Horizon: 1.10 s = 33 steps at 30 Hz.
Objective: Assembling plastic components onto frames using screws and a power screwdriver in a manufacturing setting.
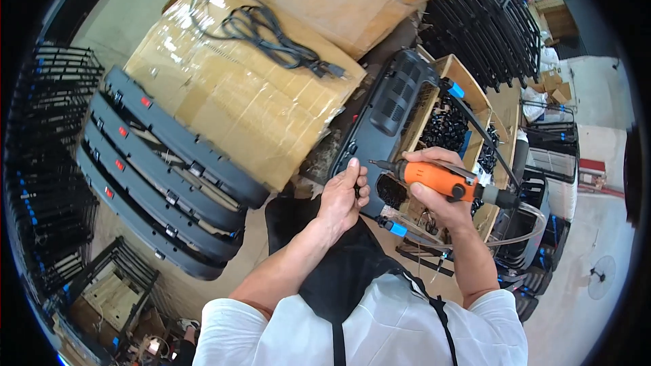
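From the left hand (342, 200), a broad cardboard surface (224, 115), glossy with tape, spread toward 10 o'clock. A pale wooden bin (475, 91) of small black pieces stood at 2. At 1 lay a long grey plastic panel (368, 144) with a rounded, vented hump. The smooth orange screwdriver (428, 175), slim bit toward 9, sat at 3, firmly grasped by the right hand (444, 200). The left curled, thumb raised; whether it pinched anything, I couldn't tell.

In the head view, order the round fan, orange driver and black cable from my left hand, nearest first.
1. Orange driver: in your right hand, just right of your left hand.
2. Black cable: on the cardboard box, upper left.
3. Round fan: far right, lower down.
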{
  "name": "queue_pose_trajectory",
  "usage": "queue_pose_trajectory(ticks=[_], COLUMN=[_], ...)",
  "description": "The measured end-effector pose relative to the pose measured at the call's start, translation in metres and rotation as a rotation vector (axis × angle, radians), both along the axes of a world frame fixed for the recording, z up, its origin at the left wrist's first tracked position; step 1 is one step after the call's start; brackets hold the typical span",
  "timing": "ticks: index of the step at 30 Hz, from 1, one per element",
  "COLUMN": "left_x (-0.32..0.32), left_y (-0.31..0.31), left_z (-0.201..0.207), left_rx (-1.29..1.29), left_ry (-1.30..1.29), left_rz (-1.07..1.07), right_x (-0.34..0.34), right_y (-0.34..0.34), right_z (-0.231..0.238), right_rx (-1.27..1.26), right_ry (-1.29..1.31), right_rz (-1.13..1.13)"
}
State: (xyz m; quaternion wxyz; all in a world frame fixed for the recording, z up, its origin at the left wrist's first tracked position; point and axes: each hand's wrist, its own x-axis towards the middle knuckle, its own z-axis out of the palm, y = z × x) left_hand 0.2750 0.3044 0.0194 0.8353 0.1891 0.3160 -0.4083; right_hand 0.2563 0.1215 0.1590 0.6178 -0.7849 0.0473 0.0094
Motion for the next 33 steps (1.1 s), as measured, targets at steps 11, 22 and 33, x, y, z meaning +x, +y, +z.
queue_pose_trajectory(ticks=[11, 22, 33], left_x=[0.088, 0.128, 0.117], left_y=[-0.215, -0.332, -0.297], left_z=[0.027, 0.007, -0.032], left_rx=[-0.245, -0.079, 0.025], left_ry=[0.02, -0.019, -0.141], left_rz=[-0.062, -0.071, -0.215], right_x=[0.03, 0.091, 0.18], right_y=[-0.186, -0.286, -0.298], right_z=[0.028, -0.015, -0.053], right_rx=[-0.116, 0.052, 0.013], right_ry=[-0.082, -0.06, -0.053], right_rz=[-0.128, -0.227, -0.134])
